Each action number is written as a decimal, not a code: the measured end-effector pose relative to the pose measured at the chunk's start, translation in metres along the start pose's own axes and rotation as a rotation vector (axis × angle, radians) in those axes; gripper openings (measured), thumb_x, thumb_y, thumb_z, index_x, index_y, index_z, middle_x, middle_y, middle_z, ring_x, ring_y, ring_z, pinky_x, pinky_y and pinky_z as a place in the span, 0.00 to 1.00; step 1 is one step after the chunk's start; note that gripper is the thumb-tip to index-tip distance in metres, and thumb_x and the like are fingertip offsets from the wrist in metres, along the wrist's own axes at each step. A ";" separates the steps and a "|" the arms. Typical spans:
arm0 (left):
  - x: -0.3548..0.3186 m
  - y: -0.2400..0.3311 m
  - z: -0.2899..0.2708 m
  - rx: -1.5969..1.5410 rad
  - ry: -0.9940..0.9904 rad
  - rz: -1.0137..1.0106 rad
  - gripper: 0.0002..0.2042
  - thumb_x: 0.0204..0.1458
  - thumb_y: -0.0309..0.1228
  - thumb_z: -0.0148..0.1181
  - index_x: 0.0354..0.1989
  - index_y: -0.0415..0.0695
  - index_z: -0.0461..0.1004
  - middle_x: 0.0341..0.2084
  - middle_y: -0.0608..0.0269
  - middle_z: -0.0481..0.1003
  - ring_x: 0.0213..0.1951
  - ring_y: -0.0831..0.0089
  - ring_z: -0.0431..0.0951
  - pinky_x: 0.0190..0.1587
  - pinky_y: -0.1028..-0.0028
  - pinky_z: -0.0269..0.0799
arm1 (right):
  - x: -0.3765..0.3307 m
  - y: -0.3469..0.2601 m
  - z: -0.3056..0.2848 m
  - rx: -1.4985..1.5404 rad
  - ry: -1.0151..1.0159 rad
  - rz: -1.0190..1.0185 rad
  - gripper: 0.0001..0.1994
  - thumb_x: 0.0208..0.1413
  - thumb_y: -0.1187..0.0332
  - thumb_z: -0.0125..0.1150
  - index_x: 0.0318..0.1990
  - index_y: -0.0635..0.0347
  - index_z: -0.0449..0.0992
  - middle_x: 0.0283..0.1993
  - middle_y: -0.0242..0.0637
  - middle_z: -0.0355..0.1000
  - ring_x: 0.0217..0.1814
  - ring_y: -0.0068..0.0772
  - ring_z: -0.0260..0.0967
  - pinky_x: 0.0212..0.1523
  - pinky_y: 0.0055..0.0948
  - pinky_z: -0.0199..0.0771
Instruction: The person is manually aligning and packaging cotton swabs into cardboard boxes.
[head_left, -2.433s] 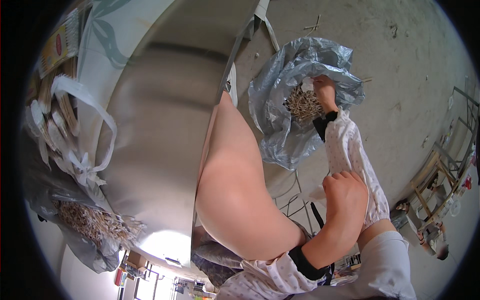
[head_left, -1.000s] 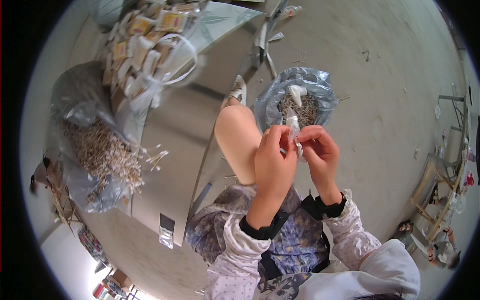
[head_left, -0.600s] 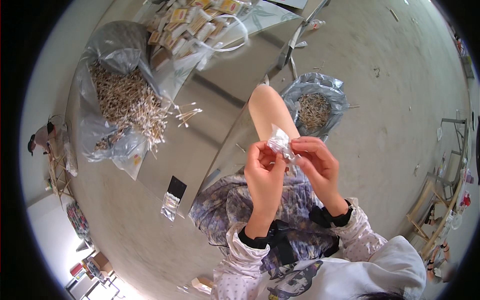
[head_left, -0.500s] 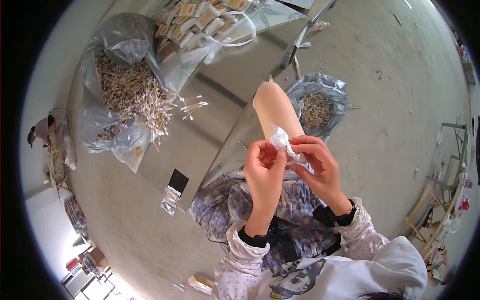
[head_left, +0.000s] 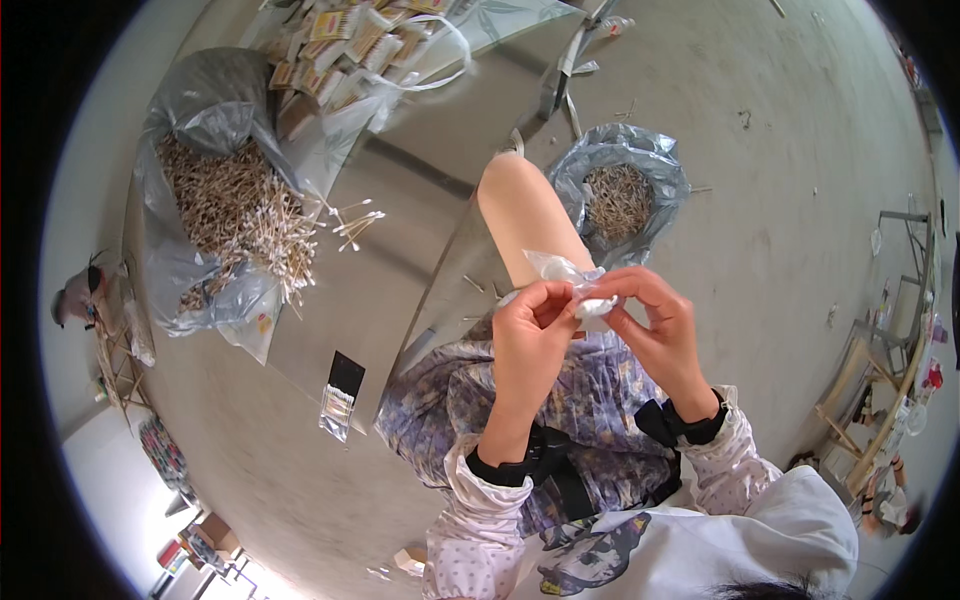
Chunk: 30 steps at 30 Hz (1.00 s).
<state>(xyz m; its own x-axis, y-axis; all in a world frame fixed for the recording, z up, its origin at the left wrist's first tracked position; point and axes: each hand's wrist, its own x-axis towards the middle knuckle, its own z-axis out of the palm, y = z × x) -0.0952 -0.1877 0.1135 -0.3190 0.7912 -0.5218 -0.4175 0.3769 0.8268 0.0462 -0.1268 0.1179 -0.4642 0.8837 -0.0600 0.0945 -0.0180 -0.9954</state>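
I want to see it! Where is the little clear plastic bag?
In the head view's middle, the small clear plastic bag is pinched between the left hand and right hand, above the lap.

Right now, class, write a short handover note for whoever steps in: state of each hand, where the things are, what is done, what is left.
Left hand and right hand: both pinch one small clear plastic bag above the lap.
Loose cotton swabs lie in the grey bag on the metal table; more fill the floor bag.
Done: filled packets are piled at the table's far end.
Left: the held bag looks empty.
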 end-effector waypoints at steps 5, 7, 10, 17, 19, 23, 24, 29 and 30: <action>0.013 0.006 0.030 0.433 -0.043 0.131 0.05 0.54 0.25 0.62 0.36 0.37 0.75 0.28 0.61 0.79 0.30 0.75 0.81 0.31 0.73 0.75 | 0.003 0.026 -0.016 -0.091 0.223 0.035 0.10 0.50 0.84 0.61 0.40 0.65 0.75 0.37 0.32 0.74 0.36 0.24 0.69 0.40 0.24 0.70; 0.024 0.007 0.042 0.683 -0.064 0.305 0.05 0.51 0.24 0.61 0.33 0.38 0.72 0.25 0.57 0.77 0.28 0.64 0.80 0.30 0.68 0.74 | 0.007 0.033 -0.021 -0.203 0.303 -0.005 0.15 0.48 0.84 0.62 0.44 0.64 0.71 0.38 0.34 0.74 0.37 0.26 0.70 0.40 0.25 0.70; 0.045 0.003 0.060 0.819 -0.118 0.399 0.05 0.50 0.24 0.61 0.29 0.39 0.70 0.24 0.56 0.76 0.27 0.60 0.79 0.30 0.66 0.73 | 0.020 0.045 -0.047 -0.315 0.225 -0.038 0.17 0.47 0.85 0.62 0.45 0.63 0.69 0.36 0.35 0.72 0.36 0.29 0.70 0.38 0.26 0.71; 0.098 -0.026 0.095 0.913 -0.410 0.191 0.07 0.51 0.29 0.60 0.29 0.38 0.70 0.25 0.52 0.76 0.29 0.52 0.78 0.32 0.59 0.71 | 0.040 0.097 -0.080 -0.456 0.361 0.115 0.12 0.46 0.85 0.58 0.38 0.63 0.68 0.30 0.32 0.66 0.29 0.26 0.65 0.32 0.25 0.68; 0.111 -0.035 0.097 0.955 -0.446 0.133 0.09 0.52 0.31 0.59 0.29 0.38 0.70 0.24 0.51 0.76 0.29 0.50 0.78 0.33 0.57 0.71 | 0.043 0.112 -0.090 -0.005 0.481 0.379 0.09 0.45 0.84 0.56 0.34 0.62 0.67 0.27 0.29 0.63 0.25 0.19 0.59 0.27 0.23 0.64; 0.136 -0.051 0.101 0.975 -0.476 0.001 0.10 0.52 0.34 0.59 0.30 0.38 0.72 0.25 0.50 0.77 0.30 0.49 0.78 0.34 0.56 0.72 | 0.041 0.141 -0.084 -0.231 0.481 0.495 0.08 0.46 0.81 0.56 0.30 0.59 0.65 0.24 0.23 0.60 0.25 0.14 0.57 0.26 0.20 0.61; 0.143 -0.053 0.102 0.992 -0.465 -0.079 0.10 0.52 0.34 0.59 0.31 0.39 0.72 0.26 0.49 0.78 0.31 0.48 0.79 0.35 0.55 0.72 | 0.042 0.141 -0.085 -0.255 0.410 0.516 0.07 0.50 0.81 0.57 0.31 0.58 0.67 0.27 0.23 0.63 0.28 0.14 0.61 0.28 0.20 0.63; 0.164 -0.050 0.104 1.370 -0.280 -0.102 0.12 0.53 0.37 0.54 0.35 0.39 0.74 0.27 0.46 0.79 0.33 0.47 0.80 0.36 0.51 0.73 | 0.075 0.162 -0.119 0.541 0.163 0.534 0.06 0.56 0.79 0.57 0.40 0.58 0.73 0.44 0.29 0.72 0.45 0.17 0.68 0.40 0.20 0.69; 0.166 -0.052 0.105 1.422 -0.294 -0.078 0.13 0.53 0.36 0.54 0.35 0.38 0.74 0.27 0.45 0.79 0.32 0.47 0.81 0.36 0.51 0.74 | 0.085 0.178 -0.127 0.465 0.229 0.478 0.08 0.56 0.78 0.57 0.42 0.59 0.74 0.46 0.29 0.72 0.47 0.19 0.69 0.44 0.21 0.69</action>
<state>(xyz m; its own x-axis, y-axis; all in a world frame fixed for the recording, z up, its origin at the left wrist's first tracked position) -0.0373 -0.0251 0.0063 -0.0798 0.7493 -0.6575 0.8097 0.4334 0.3957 0.1351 0.0043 -0.0550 -0.2636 0.8043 -0.5325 -0.1676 -0.5819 -0.7958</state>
